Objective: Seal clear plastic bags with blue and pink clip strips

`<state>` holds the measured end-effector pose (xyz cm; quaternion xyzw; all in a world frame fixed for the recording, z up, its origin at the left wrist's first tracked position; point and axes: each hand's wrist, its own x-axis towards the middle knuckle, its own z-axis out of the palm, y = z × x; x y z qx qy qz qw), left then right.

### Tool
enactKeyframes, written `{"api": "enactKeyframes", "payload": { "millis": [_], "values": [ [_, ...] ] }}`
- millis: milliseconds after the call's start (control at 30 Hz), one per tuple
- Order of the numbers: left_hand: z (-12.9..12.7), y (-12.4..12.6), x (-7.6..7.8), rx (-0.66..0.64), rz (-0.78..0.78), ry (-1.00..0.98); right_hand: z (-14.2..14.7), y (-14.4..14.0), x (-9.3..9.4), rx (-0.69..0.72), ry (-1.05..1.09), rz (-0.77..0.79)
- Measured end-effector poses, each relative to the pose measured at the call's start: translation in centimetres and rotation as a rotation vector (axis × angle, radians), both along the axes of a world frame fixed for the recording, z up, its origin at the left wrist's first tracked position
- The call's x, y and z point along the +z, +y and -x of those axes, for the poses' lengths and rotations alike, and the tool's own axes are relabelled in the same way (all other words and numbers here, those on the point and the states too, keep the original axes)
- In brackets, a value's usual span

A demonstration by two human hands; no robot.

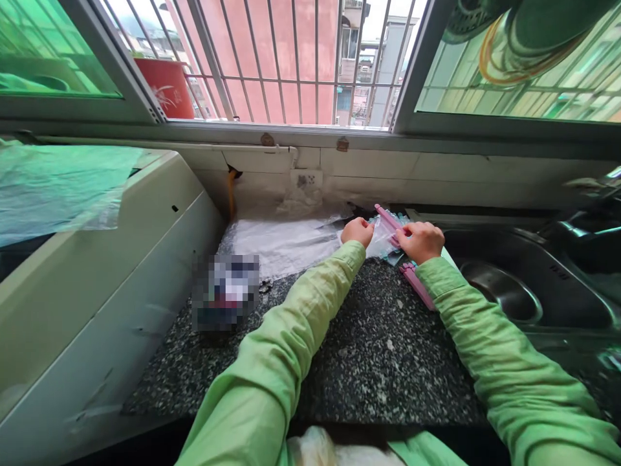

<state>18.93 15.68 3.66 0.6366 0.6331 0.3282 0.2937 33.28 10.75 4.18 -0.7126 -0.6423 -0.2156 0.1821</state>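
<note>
Both my hands are over the far part of a speckled dark countertop. My left hand is closed, its fingertips pinching the edge of a small clear plastic bag. My right hand is closed too, thumb and finger on the bag's other side. A pink strip lies slanted across the bag between my hands; whether it is inside the bag is unclear. Under my right wrist lie more pink strips, partly hidden by the sleeve. Bits of pale blue-green show beneath the bag.
A translucent plastic sheet is spread left of my hands. A blurred-out object stands nearer me. On the right is a steel sink; on the left, a cream appliance under green film. A barred window rises behind.
</note>
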Motion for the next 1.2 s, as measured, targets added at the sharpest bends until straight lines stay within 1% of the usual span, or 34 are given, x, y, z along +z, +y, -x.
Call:
{"api": "enactKeyframes", "payload": {
  "millis": [133,267,433,633,700,767,833,900,1000,1067,1100,1200],
  "values": [
    [-1.6,1.6,-0.4,-0.041,0.028,0.162,-1.1,1.5,-0.7,-0.069,0.022,0.068],
    [-2.4,2.6,-1.3,-0.075,0.049,0.28,-1.8,2.3,-1.4,-0.115,0.081,0.144],
    [-2.6,2.8,-2.0,-0.09,0.058,0.324,-2.0,2.6,-1.8,-0.142,0.133,0.24],
    [-1.5,2.5,-1.5,-0.101,0.047,0.305,-2.0,2.5,-1.2,-0.152,0.14,0.344],
    [-0.6,2.3,-1.1,-0.109,0.033,0.286,-1.9,2.5,-0.7,-0.141,0.099,0.343],
    [0.7,2.3,-0.8,-0.112,0.014,0.287,-1.6,2.5,0.0,-0.114,0.046,0.302],
    [2.4,2.4,-0.4,-0.109,0.003,0.313,-0.8,2.9,0.7,-0.063,0.016,0.243],
    [4.5,2.8,-0.1,-0.098,0.013,0.353,0.5,3.7,1.5,0.014,0.012,0.206],
    [8.0,3.9,0.1,-0.036,0.034,0.414,3.8,5.6,2.4,0.166,-0.019,0.223],
    [10.3,4.7,0.0,0.014,0.053,0.457,6.6,7.1,2.6,0.261,-0.081,0.293],
    [11.4,5.2,-0.1,0.039,0.066,0.479,8.1,8.0,2.5,0.307,-0.129,0.348],
    [14.2,6.3,-0.6,0.093,0.087,0.541,12.5,10.4,1.8,0.391,-0.17,0.391]
  ]
}}
